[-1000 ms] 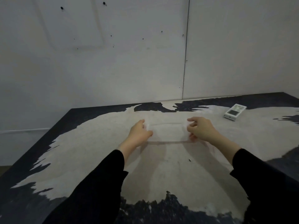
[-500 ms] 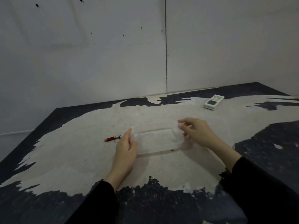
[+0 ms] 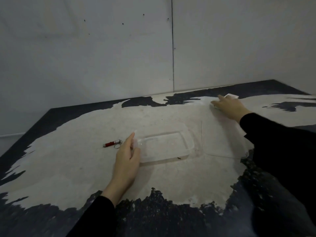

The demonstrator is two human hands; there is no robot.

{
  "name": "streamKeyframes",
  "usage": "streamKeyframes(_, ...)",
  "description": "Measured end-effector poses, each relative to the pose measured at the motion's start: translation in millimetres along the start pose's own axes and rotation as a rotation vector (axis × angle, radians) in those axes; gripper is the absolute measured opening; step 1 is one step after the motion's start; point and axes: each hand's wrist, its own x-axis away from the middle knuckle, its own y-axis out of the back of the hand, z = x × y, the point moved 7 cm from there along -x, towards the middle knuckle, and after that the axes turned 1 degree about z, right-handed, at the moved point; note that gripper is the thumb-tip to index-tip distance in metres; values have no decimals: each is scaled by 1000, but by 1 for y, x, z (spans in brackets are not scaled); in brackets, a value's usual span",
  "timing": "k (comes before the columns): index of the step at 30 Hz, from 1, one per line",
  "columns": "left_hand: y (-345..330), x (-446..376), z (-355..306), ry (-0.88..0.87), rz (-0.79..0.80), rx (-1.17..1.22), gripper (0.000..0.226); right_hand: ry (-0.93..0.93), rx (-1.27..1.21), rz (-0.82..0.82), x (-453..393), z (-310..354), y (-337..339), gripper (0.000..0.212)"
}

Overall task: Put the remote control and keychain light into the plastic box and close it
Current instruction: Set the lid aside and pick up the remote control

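Note:
A clear plastic box [image 3: 164, 147] lies open and empty on the table. Its clear lid [image 3: 222, 139] lies flat to the right of it, partly under my right sleeve. My left hand [image 3: 127, 158] rests against the box's left end with thumb and fingers on its rim. A small red keychain light [image 3: 112, 143] with a metal ring lies just left of that hand. Far back on the right, my right hand [image 3: 227, 106] covers the white remote control [image 3: 231, 96], fingers closing around it; only its far end shows.
The table [image 3: 68, 159] has a pale worn centre and dark patches along the edges. A grey wall [image 3: 119, 57] stands right behind its far edge. The table's left edge runs diagonally at the left.
The lid came off the box and now lies to its right. My right hand left the box and reached back right to the remote. The view shifted, and the keychain light came into sight.

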Motion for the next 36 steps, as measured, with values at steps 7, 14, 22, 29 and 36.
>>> streamKeyframes(7, -1, 0, 2, 11, 6, 28, 48, 126, -231, -126, -3, 16, 59, 31)
streamKeyframes(14, -3, -3, 4, -18, -1, 18, 49, 353, -791, -236, 69, 98, 182, 49)
streamKeyframes(22, -2, -6, 7, -45, -19, 14, 51, 637, -498, 10, 92, 210, 191, 51)
streamKeyframes(29, -4, -8, 7, -74, 7, -27, 52, 527, -497, -2, 80, 226, 154, 42)
streamKeyframes(36, 14, -10, 7, -72, -74, 48, 54, 462, -790, -63, 83, 218, 136, 27)
